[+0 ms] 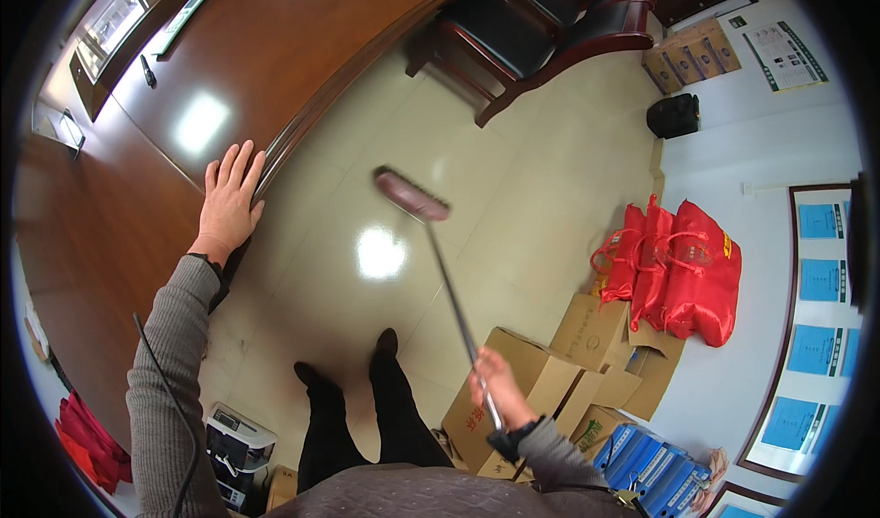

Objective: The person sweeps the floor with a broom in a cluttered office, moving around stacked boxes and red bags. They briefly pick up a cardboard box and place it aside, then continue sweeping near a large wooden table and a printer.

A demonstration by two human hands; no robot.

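Note:
My right hand (500, 386) grips the long handle (450, 287) of a broom, which slants away from me over the tiled floor (502, 195). At its far end the reddish broom head (412, 195) is blurred, with dark bristles along the far side. Whether the bristles touch the floor I cannot tell. My left hand (232, 191) rests palm down on the edge of a polished brown wooden table (289, 30), its fingers a little apart and nothing in it.
Black-seated wooden chairs (498, 30) stand beyond the table. Cardboard boxes (512, 373), red fabric bags (701, 277) and blue file binders (639, 463) line the right wall. A white-and-black machine (240, 442) sits by my feet at left. A remote control (182, 21) lies on the table.

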